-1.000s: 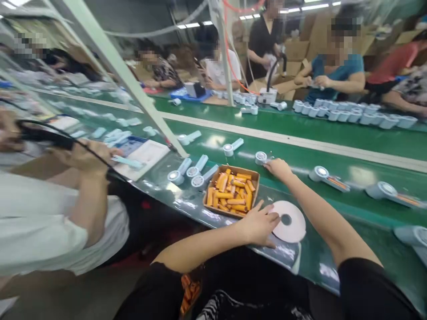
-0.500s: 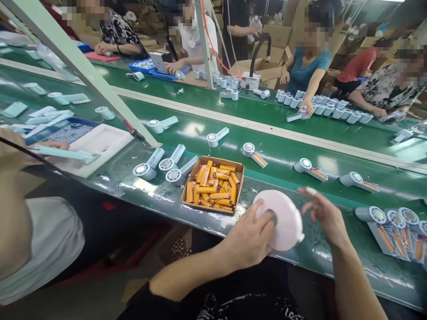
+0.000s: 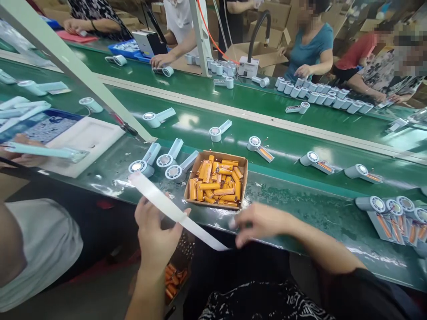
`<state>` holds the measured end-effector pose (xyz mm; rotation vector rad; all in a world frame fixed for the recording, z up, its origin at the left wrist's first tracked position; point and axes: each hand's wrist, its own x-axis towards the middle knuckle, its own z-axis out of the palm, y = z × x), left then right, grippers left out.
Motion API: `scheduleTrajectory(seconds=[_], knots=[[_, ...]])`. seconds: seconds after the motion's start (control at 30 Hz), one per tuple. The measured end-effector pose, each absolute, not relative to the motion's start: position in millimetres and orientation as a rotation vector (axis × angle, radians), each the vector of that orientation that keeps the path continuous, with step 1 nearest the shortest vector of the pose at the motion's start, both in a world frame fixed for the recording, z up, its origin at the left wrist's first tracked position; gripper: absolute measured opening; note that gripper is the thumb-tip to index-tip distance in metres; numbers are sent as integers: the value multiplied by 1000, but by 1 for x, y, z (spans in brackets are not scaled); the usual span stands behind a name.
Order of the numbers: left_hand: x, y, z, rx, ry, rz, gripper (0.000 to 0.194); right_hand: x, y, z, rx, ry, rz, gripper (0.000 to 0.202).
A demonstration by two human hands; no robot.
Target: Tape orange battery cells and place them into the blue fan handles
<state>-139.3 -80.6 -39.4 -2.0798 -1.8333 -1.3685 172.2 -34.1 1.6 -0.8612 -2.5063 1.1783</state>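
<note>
L hand (image 3: 153,226) is partly closed round a wide white roll (image 3: 167,206), seen edge-on, thumb on one side, fingers on the other. Roll is tilted, front-left of the landmark: a shallow brown cardboard box (image 3: 244,182) full of orange cylinders w/ thin wires (image 3: 216,192). Roll's far end overlaps the leftmost unit in view; can't tell if they touch.

R hand (image 3: 255,223) is half open just in front of box, to its R; fingers bent, thumb apart, no clear grip on anything. Pale spot at a fingertip, too blurred to ID.

Box sits on a glossy dark-green tabletop (image 3: 293,200). L of box: 3 pale-blue plastic units w/ round heads and handles (image 3: 173,173), the nearest right beside it. Beyond box, more such units w/ orange inserts (image 3: 312,158) lie spaced along the green belt (image 3: 283,129), some w/o visible inserts. Far R of box: tight cluster of similar units (image 3: 376,204), orange showing in handles.

Well L of box: white foam slab (image 3: 96,140) & blue tray (image 3: 62,126); neighbor's hand (image 3: 28,153) there is at a pale-blue plastic strip (image 3: 50,151). Below box, lower L: more orange cylinders (image 3: 173,281).
</note>
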Motion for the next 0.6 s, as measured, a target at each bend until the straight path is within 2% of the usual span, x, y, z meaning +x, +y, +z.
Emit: scheduleTrajectory(seconds=[0.1,0.17,0.23,0.3,0.43,0.5,0.6], knots=[[-134,-90,-52,-2123,-1801,-1295,51,140,31,2,-1177,-2505,584,23],[-128,-92,-59,-2191,-1741,-1253,48,120,68,-3,-1274,-2604,416,30],[-125,-91,-62,-2241,-1686,-1221,45,110,90,-10,-1295,-2691,478,27],[-124,-90,-61,-2273,-1627,-1191,43,115,93,-13,-1310,-2549,651,21],[-118,-88,-51,-2307,-1518,-1080,44,155,51,0,-1200,-1932,1072,43],[-112,-87,-46,-2327,-1464,-1001,45,175,20,16,-1126,-1825,1217,52],[-99,-84,-41,-2351,-1379,-903,48,195,-16,43,-1156,-1896,1252,47]])
